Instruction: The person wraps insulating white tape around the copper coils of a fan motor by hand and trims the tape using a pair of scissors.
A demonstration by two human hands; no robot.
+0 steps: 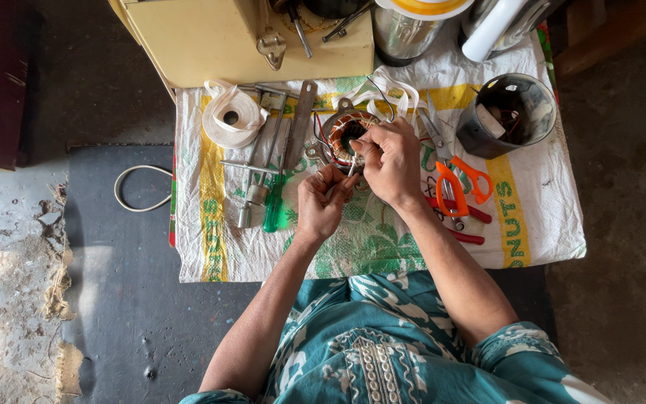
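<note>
A round motor stator (342, 132) with copper windings lies on a printed woven sack (383, 247). My right hand (392, 161) rests over its right side, fingers pinched on a thin wire or lead at the winding. My left hand (321, 202) is just below the stator, fingers curled around something small that I cannot make out. A white tape loop (383, 88) trails behind the stator.
A roll of white tape (232, 116), a green-handled screwdriver (274, 202) and metal tools (259, 161) lie left of the hands. Orange scissors (457, 183) and red-handled pliers (465, 224) lie right. A dark can (506, 116) stands far right, a cream box (218, 37) behind.
</note>
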